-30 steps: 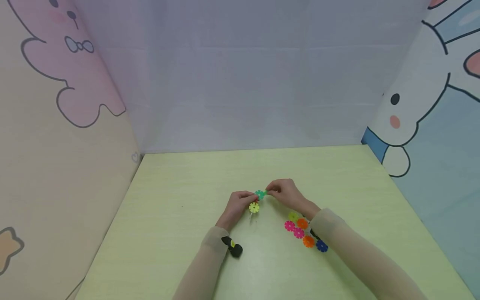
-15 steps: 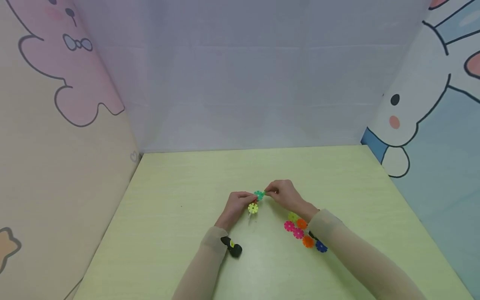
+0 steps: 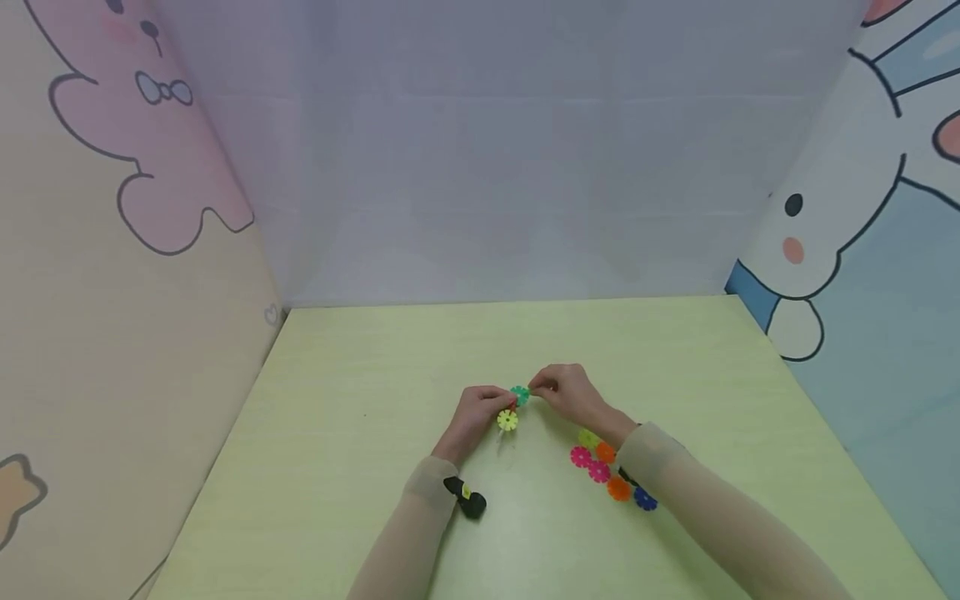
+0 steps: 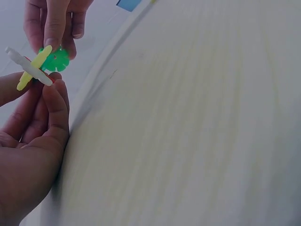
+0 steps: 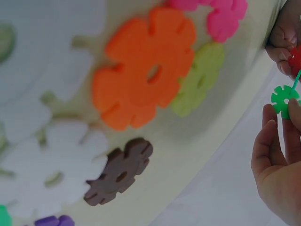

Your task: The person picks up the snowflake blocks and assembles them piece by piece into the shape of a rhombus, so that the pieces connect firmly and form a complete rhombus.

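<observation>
My left hand (image 3: pixel 476 417) pinches a small cluster of joined slotted flower discs near the middle of the table. In it are a yellow disc (image 3: pixel 507 420), a white disc (image 4: pixel 28 66), a red disc (image 5: pixel 295 59) and a teal disc (image 3: pixel 520 395), seen edge-on in the right wrist view. Thumb and fingers of my right hand (image 3: pixel 572 393) pinch a bright green disc (image 5: pixel 282 100), whose edge meets the teal one. How deep their slots interlock cannot be told. Fingers cover much of the red disc.
Loose flower discs lie under my right forearm: pink (image 3: pixel 581 457), orange (image 3: pixel 618 488), yellow-green (image 3: pixel 588 437), dark blue (image 3: pixel 645 498), brown (image 5: pixel 121 174) and white (image 5: pixel 51 174). Fabric walls border the pale table (image 3: pixel 337 375) at the back and both sides.
Both hands keep nearly the same place and grip. Slightly less of the bright green disc shows at my right fingertips in the head view, which has shifted a little.
</observation>
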{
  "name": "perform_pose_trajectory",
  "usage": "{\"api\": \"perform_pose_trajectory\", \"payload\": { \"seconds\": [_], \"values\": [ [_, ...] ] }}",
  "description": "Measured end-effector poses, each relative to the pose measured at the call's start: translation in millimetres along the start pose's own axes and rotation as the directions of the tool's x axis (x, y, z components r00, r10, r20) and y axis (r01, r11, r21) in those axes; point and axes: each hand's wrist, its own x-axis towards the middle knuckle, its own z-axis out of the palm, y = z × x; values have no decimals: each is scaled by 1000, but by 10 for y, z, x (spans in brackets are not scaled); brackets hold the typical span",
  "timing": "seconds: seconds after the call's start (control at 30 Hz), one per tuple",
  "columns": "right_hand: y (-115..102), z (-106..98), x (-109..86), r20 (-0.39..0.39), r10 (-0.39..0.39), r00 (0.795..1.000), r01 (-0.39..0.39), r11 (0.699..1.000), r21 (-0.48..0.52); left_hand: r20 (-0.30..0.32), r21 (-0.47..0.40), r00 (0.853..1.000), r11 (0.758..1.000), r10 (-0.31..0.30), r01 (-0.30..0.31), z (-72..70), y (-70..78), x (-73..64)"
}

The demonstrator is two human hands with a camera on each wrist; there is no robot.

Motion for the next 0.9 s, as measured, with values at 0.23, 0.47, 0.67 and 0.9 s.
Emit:
{"api": "perform_pose_trajectory", "payload": {
  "seconds": [0.23,0.47,0.67,0.9],
  "values": [
    [34,-23,35,29,-13,999,12,999,35,22,-54,1000,998,-12,13,-19,-21,3],
    [78,-42,34,55,-14,998,12,999,35,50,-110,999,994,-19,24,4,-12,-7],
    [77,-31,58,74,-23,997,19,999,50,57,-129,998,991,-35,43,11,6,-3],
    [55,-62,56,71,-23,997,20,999,35,48,-91,998,995,-40,44,9,26,-3]
  ]
}}
